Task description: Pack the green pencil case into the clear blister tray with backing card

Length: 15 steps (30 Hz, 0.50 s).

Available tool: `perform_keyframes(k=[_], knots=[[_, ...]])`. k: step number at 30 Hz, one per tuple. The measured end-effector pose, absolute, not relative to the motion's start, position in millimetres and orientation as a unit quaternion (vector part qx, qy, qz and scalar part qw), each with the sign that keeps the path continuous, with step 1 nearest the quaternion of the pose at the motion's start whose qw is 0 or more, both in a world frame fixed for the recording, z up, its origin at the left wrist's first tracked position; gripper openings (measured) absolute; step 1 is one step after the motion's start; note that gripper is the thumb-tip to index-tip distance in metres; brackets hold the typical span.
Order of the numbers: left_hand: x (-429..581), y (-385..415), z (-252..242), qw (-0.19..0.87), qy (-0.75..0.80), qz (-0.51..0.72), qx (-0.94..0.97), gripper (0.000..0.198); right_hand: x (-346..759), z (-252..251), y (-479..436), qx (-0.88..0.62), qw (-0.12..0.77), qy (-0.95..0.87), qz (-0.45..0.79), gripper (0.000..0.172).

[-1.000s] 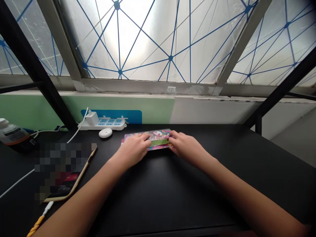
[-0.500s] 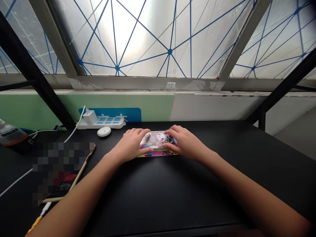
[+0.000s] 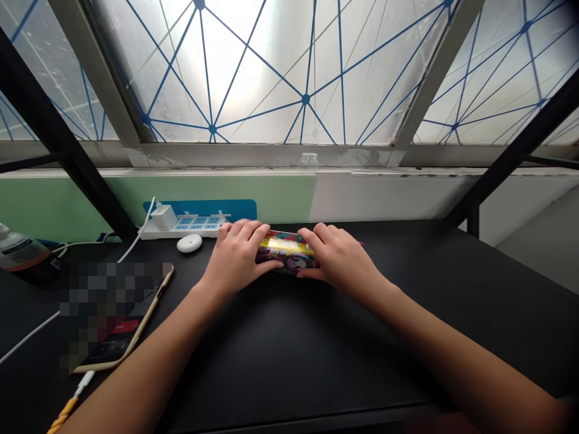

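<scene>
A colourful pencil box [image 3: 286, 252] with a cartoon print is held at the far middle of the black table [image 3: 294, 355]. My left hand [image 3: 235, 256] grips its left end, fingers curled over the top and thumb at the near side. My right hand [image 3: 337, 258] grips its right end the same way. The box is tilted, its printed lid turned toward me, and both ends are hidden under my fingers.
A white power strip [image 3: 183, 224] with a plugged charger lies against the back wall, a white oval case [image 3: 189, 243] in front of it. A phone [image 3: 115, 328] on a cable lies at the left, a bottle [image 3: 20, 256] at the far left edge.
The box has been lifted from lying flat and rolled in both hands, so its lid now faces me. Both hands have shifted slightly away from me with it.
</scene>
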State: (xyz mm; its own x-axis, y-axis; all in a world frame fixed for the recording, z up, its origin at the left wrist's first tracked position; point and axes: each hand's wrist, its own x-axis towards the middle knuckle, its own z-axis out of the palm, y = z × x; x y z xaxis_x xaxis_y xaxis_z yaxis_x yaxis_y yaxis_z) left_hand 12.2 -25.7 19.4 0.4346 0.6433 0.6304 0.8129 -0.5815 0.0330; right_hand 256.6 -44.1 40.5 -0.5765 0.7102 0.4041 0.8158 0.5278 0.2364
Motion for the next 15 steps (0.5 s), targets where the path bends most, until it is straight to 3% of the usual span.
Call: perform_keyframes(k=[3,5,9,12,15], knots=[[11.5,-27.6,21.8,0.116,-0.439,-0.241,-0.858,0.042,244.4,38.9,-56.8,-0.439,0.087,-0.873,-0.192,0.034],[14.1,-31.0,21.7,0.103,-0.437,-0.191,-0.873,0.038,238.9,34.7,-60.8,-0.424,0.080,-0.891,-0.144,0.026],[20.3,-36.1,21.8,0.096,-0.420,-0.134,-0.892,0.041,238.8,26.8,-58.2,-0.387,0.087,-0.915,-0.073,0.031],[16.9,-32.3,22.1,0.072,-0.408,-0.146,-0.898,0.055,246.7,25.0,-50.2,-0.385,0.104,-0.916,-0.041,0.037],[8.4,-24.6,17.7,0.032,-0.428,-0.178,-0.886,0.069,255.0,22.2,-40.0,-0.391,0.126,-0.912,0.003,0.056]])
